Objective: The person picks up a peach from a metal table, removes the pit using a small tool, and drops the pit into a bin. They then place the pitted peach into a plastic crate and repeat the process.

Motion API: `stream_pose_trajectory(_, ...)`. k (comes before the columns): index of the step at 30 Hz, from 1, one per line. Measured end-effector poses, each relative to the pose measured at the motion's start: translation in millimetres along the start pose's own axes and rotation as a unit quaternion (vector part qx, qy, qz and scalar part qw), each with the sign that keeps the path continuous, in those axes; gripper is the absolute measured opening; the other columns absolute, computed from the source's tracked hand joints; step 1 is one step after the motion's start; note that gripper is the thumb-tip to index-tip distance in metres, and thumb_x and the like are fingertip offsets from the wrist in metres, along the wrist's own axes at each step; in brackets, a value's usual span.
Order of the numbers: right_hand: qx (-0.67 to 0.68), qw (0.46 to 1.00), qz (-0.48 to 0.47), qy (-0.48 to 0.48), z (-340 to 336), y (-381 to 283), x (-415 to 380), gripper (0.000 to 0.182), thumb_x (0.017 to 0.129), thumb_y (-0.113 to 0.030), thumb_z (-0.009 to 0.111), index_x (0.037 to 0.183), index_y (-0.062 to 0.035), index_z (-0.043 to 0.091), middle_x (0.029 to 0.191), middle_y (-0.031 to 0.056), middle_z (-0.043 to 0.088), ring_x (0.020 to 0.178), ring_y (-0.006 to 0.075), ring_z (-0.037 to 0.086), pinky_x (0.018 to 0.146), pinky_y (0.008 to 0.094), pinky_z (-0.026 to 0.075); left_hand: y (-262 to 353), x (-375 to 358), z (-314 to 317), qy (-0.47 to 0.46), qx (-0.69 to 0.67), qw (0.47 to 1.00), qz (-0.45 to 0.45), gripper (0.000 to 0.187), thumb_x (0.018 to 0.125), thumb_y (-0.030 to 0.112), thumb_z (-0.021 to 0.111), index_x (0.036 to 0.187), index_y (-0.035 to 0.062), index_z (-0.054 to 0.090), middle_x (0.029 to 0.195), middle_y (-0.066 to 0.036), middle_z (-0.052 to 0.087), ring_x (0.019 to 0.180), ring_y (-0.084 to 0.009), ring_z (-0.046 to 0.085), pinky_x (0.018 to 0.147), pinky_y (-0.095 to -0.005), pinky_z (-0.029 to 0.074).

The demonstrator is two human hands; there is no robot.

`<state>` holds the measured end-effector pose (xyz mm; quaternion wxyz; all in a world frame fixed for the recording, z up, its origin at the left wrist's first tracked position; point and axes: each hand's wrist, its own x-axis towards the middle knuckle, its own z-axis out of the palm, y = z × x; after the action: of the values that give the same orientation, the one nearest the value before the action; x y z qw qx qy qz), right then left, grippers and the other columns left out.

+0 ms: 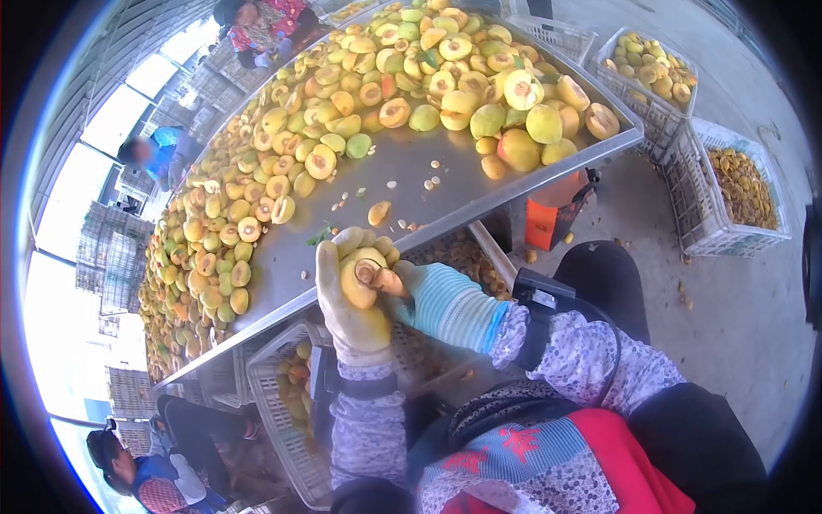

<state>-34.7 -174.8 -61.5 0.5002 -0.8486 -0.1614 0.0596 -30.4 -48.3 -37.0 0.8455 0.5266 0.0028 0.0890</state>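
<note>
My left hand (341,313), in a pale yellowish glove, is closed around a halved yellow peach (353,289) with its cut face turned to the right. A brown pit or hollow shows in the middle of that face. My right hand (445,298) wears a striped teal glove, and a bare fingertip presses at the peach's centre. The right fingers are curled; whether they hold a small tool is hidden. Just beyond my hands is a metal table (377,176) heaped with peach halves (282,163). A loose piece of peach (378,212) lies near its edge.
Under the table edge, a container (490,248) holds brown scraps. A crate (265,377) with fruit stands at lower left. At right are a crate of fruit (629,90), a crate of brown pits (702,227) and an orange-black bucket (548,227). Other people sit around the table.
</note>
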Motion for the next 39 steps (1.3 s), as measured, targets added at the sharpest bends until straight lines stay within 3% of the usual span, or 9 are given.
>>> stream_pose_trajectory(16, 0.175, 0.983, -0.001, -0.052, 26, 18, -5, 0.046, 0.098, -0.043, 0.048, 0.103, -0.0008, 0.064, 0.089, 0.0265, 0.067, 0.089, 0.0453, 0.065, 0.077, 0.049, 0.053, 1, -9, 8, 0.032, 0.177, 0.982, 0.061, 0.046, 0.101, 0.038, 0.044, 0.094, -0.004, 0.063, 0.078, -0.014, 0.065, 0.069, -0.0218, 0.063, 0.066, -0.0332, 0.052)
stream_pose_trajectory(18, 0.165, 0.979, 0.059, -0.106, 13, 9, -7, 0.041, 0.1, -0.043, 0.046, 0.118, -0.0102, 0.062, 0.083, 0.0255, 0.067, 0.083, 0.0479, 0.063, 0.073, 0.0495, 0.053, 3, -4, -2, -0.116, 0.438, 0.859, 0.236, 0.041, 0.101, 0.034, 0.048, 0.09, -0.0031, 0.063, 0.077, -0.013, 0.066, 0.068, -0.0198, 0.062, 0.064, -0.0315, 0.049)
stream_pose_trajectory(19, 0.073, 0.99, -0.121, -0.02, 33, 32, -8, 0.037, 0.101, -0.041, 0.045, 0.133, -0.0236, 0.053, 0.079, 0.0248, 0.066, 0.078, 0.0488, 0.063, 0.069, 0.0509, 0.053, -1, -1, -6, -0.094, 0.261, 0.958, 0.078, 0.034, 0.099, 0.028, 0.048, 0.09, -0.0023, 0.059, 0.076, -0.011, 0.063, 0.067, -0.0198, 0.063, 0.063, -0.03, 0.049)
stream_pose_trajectory(21, 0.079, 0.98, -0.183, 0.004, 53, 51, -4, 0.039, 0.101, -0.038, 0.04, 0.14, -0.0317, 0.04, 0.075, 0.0251, 0.064, 0.071, 0.0475, 0.063, 0.065, 0.0528, 0.052, 15, -2, 2, -0.108, 0.188, 0.975, -0.044, 0.039, 0.097, 0.032, 0.052, 0.085, -0.0036, 0.063, 0.073, -0.015, 0.065, 0.065, -0.0207, 0.061, 0.061, -0.0303, 0.048)
stream_pose_trajectory(24, 0.151, 0.981, 0.02, -0.119, 46, 38, -4, 0.039, 0.101, -0.038, 0.045, 0.112, -0.0072, 0.066, 0.097, 0.0261, 0.067, 0.08, 0.0402, 0.067, 0.072, 0.0448, 0.053, 26, 3, -2, -0.097, 0.221, 0.96, -0.145, 0.044, 0.098, 0.036, 0.052, 0.087, -0.0051, 0.065, 0.076, -0.015, 0.066, 0.066, -0.0228, 0.064, 0.067, -0.0333, 0.054)
stream_pose_trajectory(27, 0.244, 0.965, -0.047, -0.081, 40, 30, -13, 0.036, 0.1, -0.034, 0.052, 0.116, -0.005, 0.065, 0.095, 0.0209, 0.069, 0.087, 0.0276, 0.067, 0.079, 0.0399, 0.052, 23, -4, 12, -0.096, 0.245, 0.963, -0.053, 0.045, 0.099, 0.037, 0.051, 0.092, -0.0046, 0.065, 0.081, -0.016, 0.067, 0.069, -0.0235, 0.065, 0.072, -0.0342, 0.056)
stream_pose_trajectory(30, 0.343, 0.924, 0.055, -0.159, 31, 20, -18, 0.035, 0.099, -0.03, 0.052, 0.116, -0.0029, 0.065, 0.095, 0.0168, 0.069, 0.092, 0.0201, 0.064, 0.085, 0.035, 0.05, 8, -11, 22, 0.042, 0.184, 0.972, 0.138, 0.044, 0.099, 0.038, 0.052, 0.096, -0.0042, 0.064, 0.083, -0.017, 0.067, 0.072, -0.0232, 0.065, 0.072, -0.0335, 0.055)
stream_pose_trajectory(35, 0.159, 0.978, -0.016, -0.136, 53, 48, -3, 0.036, 0.097, -0.031, 0.054, 0.111, 0.0009, 0.063, 0.089, 0.0127, 0.07, 0.075, 0.0266, 0.065, 0.074, 0.0378, 0.054, 21, -22, 22, 0.017, 0.166, 0.986, 0.017, 0.039, 0.097, 0.033, 0.056, 0.09, -0.0043, 0.065, 0.076, -0.013, 0.065, 0.063, -0.015, 0.061, 0.056, -0.0281, 0.048)
stream_pose_trajectory(39, 0.257, 0.949, 0.044, -0.174, 33, 29, -19, 0.036, 0.096, -0.034, 0.055, 0.108, -0.0007, 0.062, 0.08, 0.0104, 0.066, 0.062, 0.0266, 0.062, 0.061, 0.0395, 0.054, 15, -9, 4, -0.032, 0.016, 0.991, -0.129, 0.046, 0.097, 0.039, 0.053, 0.086, -0.0043, 0.064, 0.074, -0.015, 0.064, 0.06, -0.0198, 0.062, 0.054, -0.0276, 0.05)
